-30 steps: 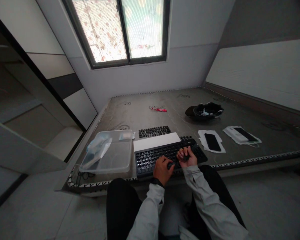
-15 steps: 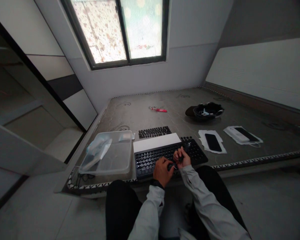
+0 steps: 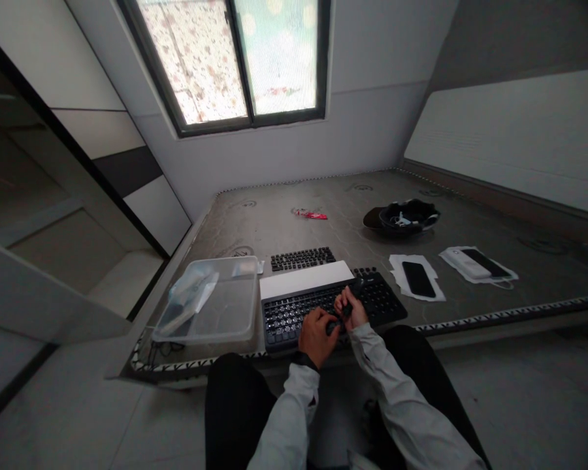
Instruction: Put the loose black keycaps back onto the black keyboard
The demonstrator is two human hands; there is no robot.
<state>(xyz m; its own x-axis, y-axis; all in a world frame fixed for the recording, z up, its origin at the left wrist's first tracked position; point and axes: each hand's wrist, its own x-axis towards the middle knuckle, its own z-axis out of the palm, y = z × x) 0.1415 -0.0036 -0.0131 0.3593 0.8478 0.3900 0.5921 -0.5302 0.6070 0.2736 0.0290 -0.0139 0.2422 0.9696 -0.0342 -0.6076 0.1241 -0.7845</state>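
Note:
A black keyboard [image 3: 294, 310] lies at the near edge of the grey mattress [image 3: 333, 228]. My left hand [image 3: 316, 336] rests curled on its front edge, its fingers closed round a small dark thing I cannot name. My right hand [image 3: 351, 308] is just to the right, pinched on a thin dark tool held over the keys. The two hands almost touch. A white strip [image 3: 306, 279] lies along the keyboard's far side, with a block of loose black keycaps [image 3: 302, 258] behind it.
A clear plastic tray [image 3: 210, 307] with plastic bags sits left of the keyboard. Two phones on white paper [image 3: 417, 279] [image 3: 477, 262] lie to the right. A black helmet [image 3: 402, 217] and a red wrapper [image 3: 311, 213] are farther back. My dark trouser legs fill the foreground.
My right hand has moved left along the keyboard, from its right part toward the middle, and now sits close beside my left hand. The left hand has hardly moved.

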